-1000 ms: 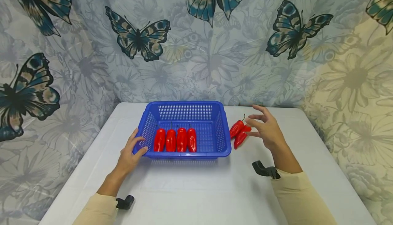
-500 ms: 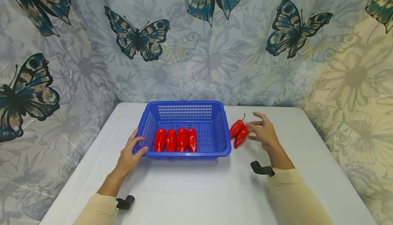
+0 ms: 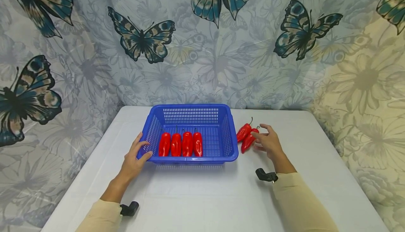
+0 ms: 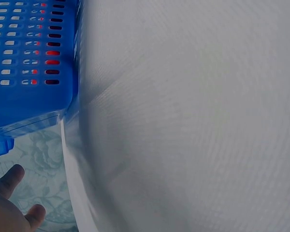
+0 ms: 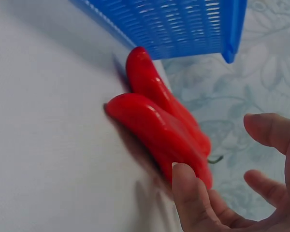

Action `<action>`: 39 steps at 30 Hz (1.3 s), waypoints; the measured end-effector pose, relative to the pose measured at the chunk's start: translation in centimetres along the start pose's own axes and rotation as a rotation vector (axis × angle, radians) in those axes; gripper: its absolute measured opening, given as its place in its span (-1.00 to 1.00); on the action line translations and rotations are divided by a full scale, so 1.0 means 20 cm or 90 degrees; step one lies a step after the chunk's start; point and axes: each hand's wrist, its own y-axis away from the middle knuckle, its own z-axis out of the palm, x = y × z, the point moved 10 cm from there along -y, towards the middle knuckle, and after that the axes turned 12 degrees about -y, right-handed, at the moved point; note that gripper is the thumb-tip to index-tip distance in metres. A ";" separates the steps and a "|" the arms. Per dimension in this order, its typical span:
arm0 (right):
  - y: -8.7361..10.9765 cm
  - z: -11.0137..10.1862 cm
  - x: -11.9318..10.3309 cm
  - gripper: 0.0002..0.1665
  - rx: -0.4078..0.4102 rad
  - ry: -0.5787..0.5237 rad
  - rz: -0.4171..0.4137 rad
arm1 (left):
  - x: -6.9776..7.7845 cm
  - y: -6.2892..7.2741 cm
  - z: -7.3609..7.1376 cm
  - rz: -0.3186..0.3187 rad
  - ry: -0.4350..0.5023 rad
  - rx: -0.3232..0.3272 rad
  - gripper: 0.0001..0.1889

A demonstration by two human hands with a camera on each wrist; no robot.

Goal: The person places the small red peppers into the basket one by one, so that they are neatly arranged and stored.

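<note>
My left hand is at the left front corner of a blue plastic basket, thumb and fingers spread beside its rim. In the left wrist view two fingertips show just below the basket's edge. Over on the right, my right hand reaches with parted fingers to two red peppers lying side by side. Its fingertips are right at the nearer pepper, overlapping its stem end in the right wrist view. The farther pepper lies between that one and the basket.
Several red peppers stand in a row inside the basket, on its left half. The basket sits toward the back of a white-covered table. Behind rises a butterfly-patterned cloth. Both wrists carry black camera mounts.
My right hand has moved down and left, closer to the two loose peppers. My left hand, the basket and all the peppers have stayed in place.
</note>
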 end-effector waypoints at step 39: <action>-0.07 0.04 0.07 -0.16 0.020 0.123 0.039 | 0.00 0.00 0.00 0.009 0.001 0.010 -0.64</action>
